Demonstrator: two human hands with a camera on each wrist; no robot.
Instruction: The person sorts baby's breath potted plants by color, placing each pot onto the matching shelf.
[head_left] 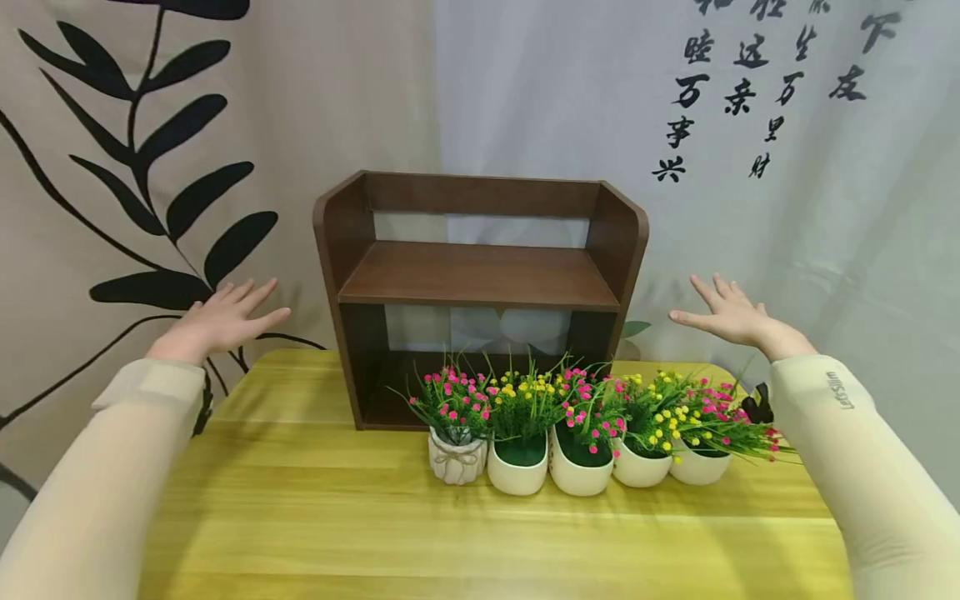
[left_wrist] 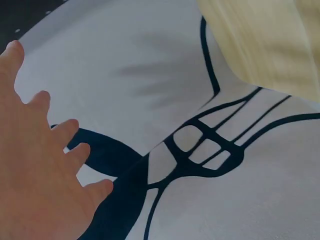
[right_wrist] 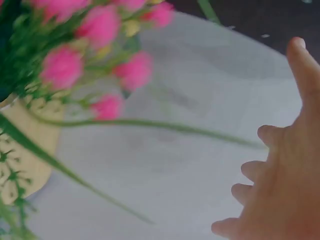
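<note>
My left hand [head_left: 219,321] is raised over the table's far left corner, fingers spread and holding nothing. On the other side my right hand [head_left: 731,317] is held up in the same way, fingers apart, beyond the flower pots. A brown wooden shelf [head_left: 480,275] with two levels stands at the back between the hands. In front of it several potted artificial flowers line up to the right: a pink one in a grey-white pot with a bow [head_left: 457,458], then others in plain white pots [head_left: 517,477]. Pink blooms [right_wrist: 62,67] of the rightmost plant appear close in the right wrist view.
The yellow wood-grain table [head_left: 337,517] has rounded far corners. Behind it hangs a light curtain [head_left: 540,100] with black leaf prints and Chinese characters. A small black object [head_left: 757,404] shows beside the right sleeve, at the table's right edge.
</note>
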